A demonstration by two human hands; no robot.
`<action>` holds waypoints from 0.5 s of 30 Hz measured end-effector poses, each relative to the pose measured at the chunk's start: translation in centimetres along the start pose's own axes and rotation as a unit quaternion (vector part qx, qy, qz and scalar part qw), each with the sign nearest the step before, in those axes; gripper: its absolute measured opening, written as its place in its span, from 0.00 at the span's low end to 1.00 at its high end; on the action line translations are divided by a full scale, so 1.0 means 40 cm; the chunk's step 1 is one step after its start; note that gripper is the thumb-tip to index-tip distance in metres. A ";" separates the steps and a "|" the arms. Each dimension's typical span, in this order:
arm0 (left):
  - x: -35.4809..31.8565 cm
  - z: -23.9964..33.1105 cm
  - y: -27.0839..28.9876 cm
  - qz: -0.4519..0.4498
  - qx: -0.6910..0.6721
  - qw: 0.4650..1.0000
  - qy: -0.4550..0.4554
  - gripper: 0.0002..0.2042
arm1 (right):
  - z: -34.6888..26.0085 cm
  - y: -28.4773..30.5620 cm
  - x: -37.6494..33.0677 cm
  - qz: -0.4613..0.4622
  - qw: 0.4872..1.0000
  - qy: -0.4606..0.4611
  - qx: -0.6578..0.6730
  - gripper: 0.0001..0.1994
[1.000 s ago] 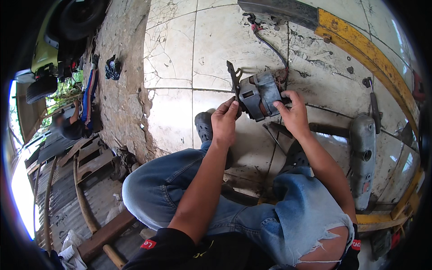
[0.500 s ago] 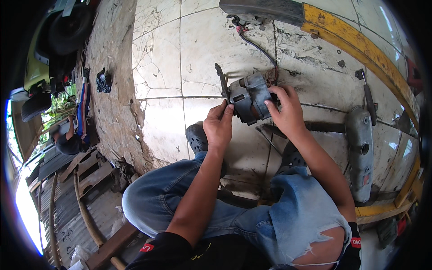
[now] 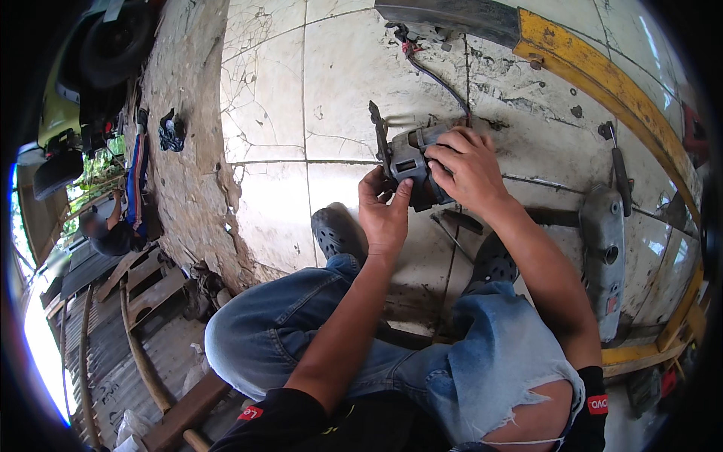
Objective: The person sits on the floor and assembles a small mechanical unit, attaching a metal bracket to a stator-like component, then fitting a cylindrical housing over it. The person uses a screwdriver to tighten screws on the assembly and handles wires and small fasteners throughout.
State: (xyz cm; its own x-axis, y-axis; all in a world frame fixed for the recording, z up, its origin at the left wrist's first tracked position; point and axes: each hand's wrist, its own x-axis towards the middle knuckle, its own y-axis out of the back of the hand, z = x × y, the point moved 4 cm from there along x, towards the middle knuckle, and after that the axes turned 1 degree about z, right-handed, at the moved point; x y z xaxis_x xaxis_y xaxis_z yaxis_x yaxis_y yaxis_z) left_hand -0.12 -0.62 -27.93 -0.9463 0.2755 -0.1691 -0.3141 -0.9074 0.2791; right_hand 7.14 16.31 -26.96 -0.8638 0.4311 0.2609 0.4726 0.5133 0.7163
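I hold a grey metal brake caliper (image 3: 410,160) above a cracked white tiled floor (image 3: 339,83). A dark hose (image 3: 440,79) runs from it up to a black part at the top. My right hand (image 3: 467,169) wraps over the caliper's right side. My left hand (image 3: 384,211) grips it from below, thumb and fingers pinching its lower edge. A flat bracket sticks up at the caliper's left end. My knees in torn blue jeans (image 3: 452,361) are below, and my dark clogs (image 3: 335,230) rest on the tiles.
A grey metal cover (image 3: 606,248) and a long tool (image 3: 619,166) lie at the right. A yellow beam (image 3: 602,75) crosses the upper right. A thin rod (image 3: 450,235) lies under my hands. At the left are wooden planks (image 3: 143,286), a tyre (image 3: 113,41) and another person (image 3: 113,233).
The view has shifted so the caliper and hands sit a little lower. Both hands have kept hold; my left hand has slid under the caliper's lower edge.
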 end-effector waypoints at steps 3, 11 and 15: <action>-0.003 -0.020 0.004 0.001 0.056 0.998 0.029 0.24 | -0.006 -0.004 -0.010 -0.006 1.000 -0.017 -0.002 0.09; 0.007 -0.049 0.006 -0.019 0.034 0.999 -0.017 0.23 | 0.114 0.052 0.023 -0.075 0.976 -0.095 0.183 0.09; 0.005 -0.041 0.004 -0.021 0.016 1.000 -0.010 0.23 | 0.295 0.094 0.015 0.032 0.964 -0.253 0.079 0.09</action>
State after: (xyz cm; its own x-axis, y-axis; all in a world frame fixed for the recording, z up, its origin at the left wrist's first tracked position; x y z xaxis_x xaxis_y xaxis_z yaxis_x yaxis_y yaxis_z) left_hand -0.22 -1.25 -29.48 -0.9338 0.3189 -0.1623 -0.3546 -0.8850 0.3018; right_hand 10.45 27.24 -31.76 -0.6548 0.7519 -0.0766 0.5769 0.5627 0.5921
